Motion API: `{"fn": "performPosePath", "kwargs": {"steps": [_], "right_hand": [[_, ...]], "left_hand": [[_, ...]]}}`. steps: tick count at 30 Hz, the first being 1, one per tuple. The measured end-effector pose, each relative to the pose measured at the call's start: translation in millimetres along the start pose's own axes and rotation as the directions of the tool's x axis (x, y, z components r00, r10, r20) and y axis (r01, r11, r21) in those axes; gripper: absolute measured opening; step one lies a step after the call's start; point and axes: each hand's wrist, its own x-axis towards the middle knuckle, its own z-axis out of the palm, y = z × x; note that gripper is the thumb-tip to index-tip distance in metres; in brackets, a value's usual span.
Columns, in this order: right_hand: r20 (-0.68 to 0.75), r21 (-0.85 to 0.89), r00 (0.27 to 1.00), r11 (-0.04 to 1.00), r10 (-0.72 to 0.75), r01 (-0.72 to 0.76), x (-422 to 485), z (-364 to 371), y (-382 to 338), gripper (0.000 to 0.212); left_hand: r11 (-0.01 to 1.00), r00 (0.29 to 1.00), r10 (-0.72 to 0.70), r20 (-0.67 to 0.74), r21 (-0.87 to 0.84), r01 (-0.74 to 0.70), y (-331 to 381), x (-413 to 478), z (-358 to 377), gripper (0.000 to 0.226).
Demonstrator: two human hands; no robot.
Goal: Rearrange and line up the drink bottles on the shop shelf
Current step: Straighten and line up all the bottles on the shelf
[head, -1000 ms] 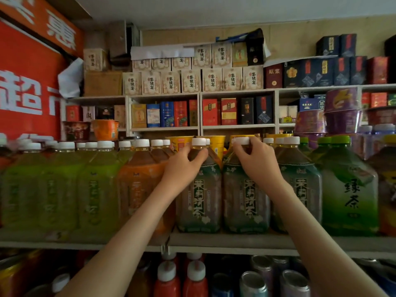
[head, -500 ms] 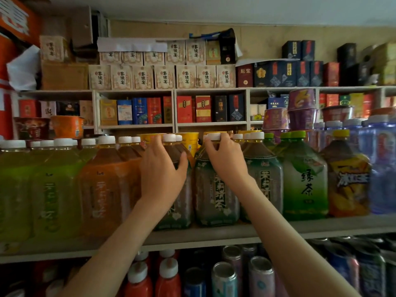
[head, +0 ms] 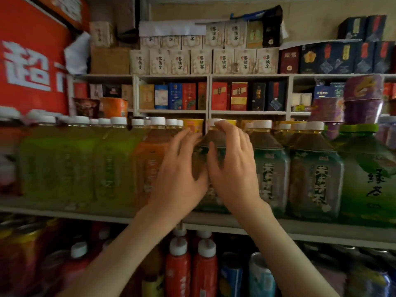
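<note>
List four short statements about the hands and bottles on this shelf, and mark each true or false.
1. The left hand and the right hand are both at one dark tea bottle. True.
2. The orange bottle stands right of that bottle. False: it stands on its left.
3. The green bottle at far right has a white cap. False: its cap is green.
4. Red bottles with white caps stand below the shelf. True.
</note>
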Motion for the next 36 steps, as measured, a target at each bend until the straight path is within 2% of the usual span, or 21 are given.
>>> {"fn": "performPosePath", "kwargs": {"steps": [5, 12, 18, 24, 30, 36], "right_hand": [[0.066, 0.197, 0.998, 0.980, 0.000, -0.013, -16.5, 45.1, -56.8, 0.031], [0.296, 0.434, 0.955, 0.894, -0.021, -0.114, -38.7, 155.6, -178.1, 0.023], [0.429, 0.545, 0.903, 0.801, -0.014, -0.247, -50.6, 251.7, -269.8, 0.024], [0.543, 0.580, 0.840, 0.730, -0.015, -0.362, -53.8, 334.4, -334.3, 0.038], [0.553, 0.563, 0.833, 0.725, 0.027, -0.397, -61.2, 435.5, -382.7, 0.051], [0.363, 0.484, 0.914, 0.801, 0.182, -0.352, -58.8, 527.6, -404.3, 0.061]], "left_hand": [[1.000, 0.998, -0.003, -0.070, 0.026, 0.004, -42.1, -28.8, -66.2, 0.039], [0.973, 0.989, -0.137, -0.058, 0.179, 0.145, -138.5, -66.9, -190.0, 0.038], [0.922, 0.963, -0.246, -0.113, 0.278, 0.268, -220.6, -95.9, -277.7, 0.037], [0.849, 0.923, -0.333, -0.192, 0.366, 0.382, -307.3, -113.5, -336.8, 0.044], [0.801, 0.842, -0.469, -0.266, 0.273, 0.533, -425.1, -123.8, -376.6, 0.049], [0.769, 0.827, -0.484, -0.286, 0.313, 0.558, -530.2, -99.2, -405.6, 0.045]]}}
